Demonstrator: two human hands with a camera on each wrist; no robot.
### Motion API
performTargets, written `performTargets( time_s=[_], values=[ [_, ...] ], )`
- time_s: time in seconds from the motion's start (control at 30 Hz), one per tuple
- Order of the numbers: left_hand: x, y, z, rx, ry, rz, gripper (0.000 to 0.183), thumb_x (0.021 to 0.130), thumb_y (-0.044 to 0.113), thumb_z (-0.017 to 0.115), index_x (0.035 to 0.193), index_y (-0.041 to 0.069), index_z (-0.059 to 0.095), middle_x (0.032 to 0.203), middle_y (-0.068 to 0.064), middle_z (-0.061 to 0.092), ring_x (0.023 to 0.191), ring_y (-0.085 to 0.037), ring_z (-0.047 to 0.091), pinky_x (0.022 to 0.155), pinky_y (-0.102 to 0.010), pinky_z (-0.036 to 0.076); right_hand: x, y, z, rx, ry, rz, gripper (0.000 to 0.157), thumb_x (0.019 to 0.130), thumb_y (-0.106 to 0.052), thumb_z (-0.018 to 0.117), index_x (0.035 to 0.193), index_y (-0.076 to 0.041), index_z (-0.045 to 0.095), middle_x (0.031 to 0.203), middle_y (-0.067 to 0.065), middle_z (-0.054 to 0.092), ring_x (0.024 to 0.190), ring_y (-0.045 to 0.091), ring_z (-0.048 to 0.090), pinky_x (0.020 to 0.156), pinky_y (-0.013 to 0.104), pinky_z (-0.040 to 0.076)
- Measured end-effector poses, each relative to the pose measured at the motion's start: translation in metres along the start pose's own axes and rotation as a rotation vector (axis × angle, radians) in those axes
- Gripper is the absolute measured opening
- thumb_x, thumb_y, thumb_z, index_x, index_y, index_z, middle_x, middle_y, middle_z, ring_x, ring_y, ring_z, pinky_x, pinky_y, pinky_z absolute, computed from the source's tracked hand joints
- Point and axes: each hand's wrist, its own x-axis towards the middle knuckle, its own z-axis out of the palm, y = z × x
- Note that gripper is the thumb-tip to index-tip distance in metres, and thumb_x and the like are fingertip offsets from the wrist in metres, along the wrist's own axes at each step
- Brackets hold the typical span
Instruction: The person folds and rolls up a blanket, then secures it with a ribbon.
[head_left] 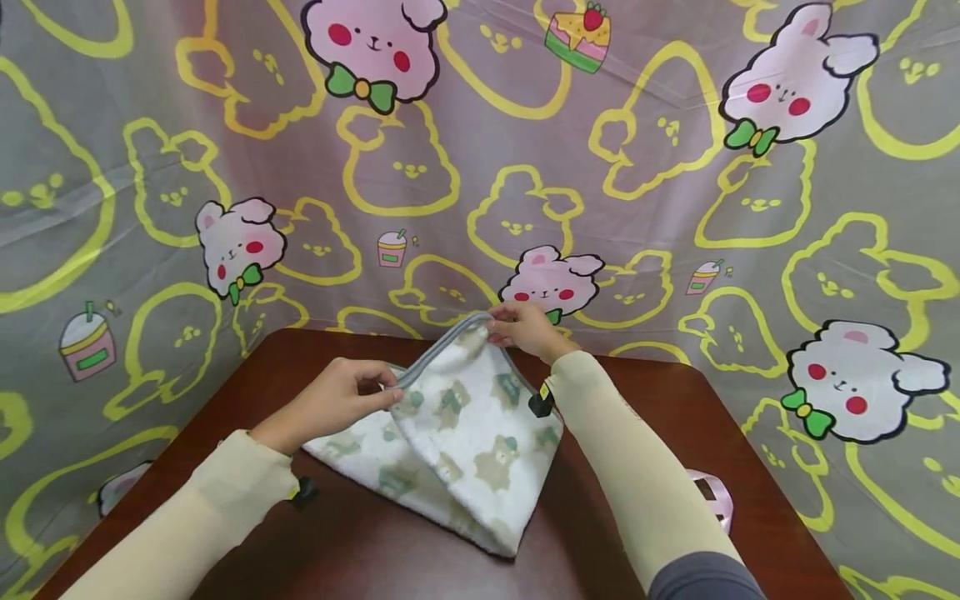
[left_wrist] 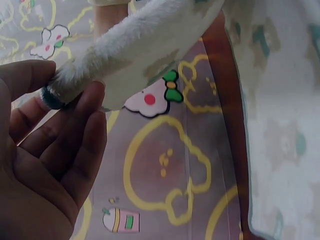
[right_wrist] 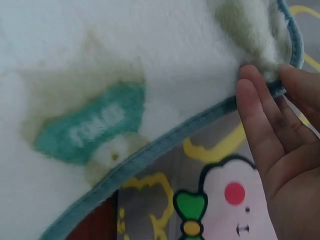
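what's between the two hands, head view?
In the head view, the bear-print cloth: its raised grey edging runs from the left hand to the right hand, each pinching it.

Pink item [head_left: 723, 498] part-hidden, cloth lettering [right_wrist: 97, 126] blurred

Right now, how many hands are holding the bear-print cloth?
2. In the head view, the left hand pinches the cloth by its edge, left of centre; the right hand pinches that edge higher up and farther right.
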Motion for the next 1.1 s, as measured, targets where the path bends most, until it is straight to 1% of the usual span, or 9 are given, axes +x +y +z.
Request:
performTargets(
  time_s=[0.13,0.23,0.3,0.4,0.53,0.63,0.73,0.93,1.1],
  values=[
    [-0.006,-0.01,-0.011,0.02,0.02,-0.061,0.011,0.081,0.039,0.063,0.08,0.028,0.063,0.072,0.01,0.061,0.056,-0.012,0.052,0.048,-0.028,0.042,0.01,0.0,0.015,-0.132,-0.026,-0.089,0.038,0.079,0.0,0.064,0.115,0.002,0.052,0.102,0.015,0.057,0.088,0.024,0.06,0.074,0.033,0.049],
    [-0.012,-0.018,-0.017,0.037,0.024,-0.078,0.012,0.082,0.039,0.061,0.081,0.027,0.063,0.072,0.009,0.061,0.057,-0.011,0.053,0.048,-0.029,0.042,0.015,-0.001,0.025,-0.27,-0.009,-0.132,0.042,0.077,-0.005,0.069,0.116,-0.005,0.054,0.104,0.008,0.058,0.093,0.018,0.057,0.076,0.029,0.047],
    [-0.016,-0.025,-0.02,0.037,0.025,-0.087,0.012,0.082,0.038,0.061,0.082,0.026,0.063,0.072,0.009,0.061,0.059,-0.01,0.054,0.05,-0.029,0.044,0.017,-0.001,0.034,-0.32,0.003,-0.138,0.042,0.077,-0.008,0.069,0.117,-0.009,0.054,0.105,0.004,0.058,0.095,0.015,0.056,0.076,0.029,0.046],
    [-0.023,-0.034,-0.024,0.035,0.045,-0.111,0.011,0.083,0.035,0.062,0.082,0.024,0.063,0.074,0.009,0.062,0.063,-0.01,0.057,0.054,-0.029,0.047,0.021,0.001,0.048,-0.306,-0.007,-0.139,0.043,0.078,-0.007,0.067,0.119,-0.009,0.052,0.106,0.005,0.057,0.096,0.016,0.056,0.077,0.03,0.046],
    [-0.03,-0.045,-0.026,0.077,0.082,-0.176,0.007,0.082,0.029,0.064,0.082,0.022,0.062,0.075,0.008,0.061,0.065,-0.01,0.058,0.058,-0.031,0.047,0.027,0.011,0.068,-0.229,-0.019,-0.111,0.047,0.08,-0.001,0.064,0.123,-0.01,0.049,0.113,0.007,0.053,0.097,0.016,0.056,0.077,0.03,0.047],
    [-0.035,-0.054,-0.024,0.112,0.098,-0.21,0.006,0.082,0.022,0.065,0.083,0.019,0.06,0.077,0.006,0.061,0.068,-0.01,0.058,0.059,-0.031,0.046,0.022,0.01,0.082,-0.16,-0.038,-0.07,0.05,0.081,0.004,0.06,0.127,-0.009,0.045,0.12,0.011,0.048,0.102,0.021,0.054,0.078,0.03,0.046],
    [-0.038,-0.066,-0.022,0.105,0.1,-0.228,0.009,0.081,0.017,0.066,0.085,0.017,0.059,0.078,0.005,0.062,0.07,-0.01,0.059,0.06,-0.031,0.046,0.021,0.015,0.093,-0.112,-0.043,-0.045,0.051,0.083,0.008,0.056,0.129,-0.01,0.043,0.124,0.013,0.045,0.106,0.025,0.052,0.079,0.028,0.046],
    [-0.044,-0.083,-0.025,0.046,0.132,-0.279,0.011,0.082,0.013,0.064,0.09,0.011,0.057,0.08,-0.002,0.062,0.068,-0.013,0.06,0.058,-0.029,0.048,0.031,0.029,0.109,-0.147,-0.018,-0.062,0.046,0.084,0.009,0.051,0.125,-0.01,0.045,0.124,0.007,0.046,0.108,0.021,0.051,0.076,0.027,0.046],
    [-0.05,-0.093,-0.026,0.037,0.14,-0.325,0.013,0.082,0.013,0.064,0.091,0.009,0.056,0.08,-0.004,0.061,0.065,-0.014,0.059,0.053,-0.029,0.048,0.033,0.029,0.121,-0.158,-0.052,-0.057,0.048,0.084,0.007,0.049,0.128,-0.012,0.042,0.126,0.006,0.044,0.11,0.02,0.048,0.077,0.027,0.046]
  ],
)
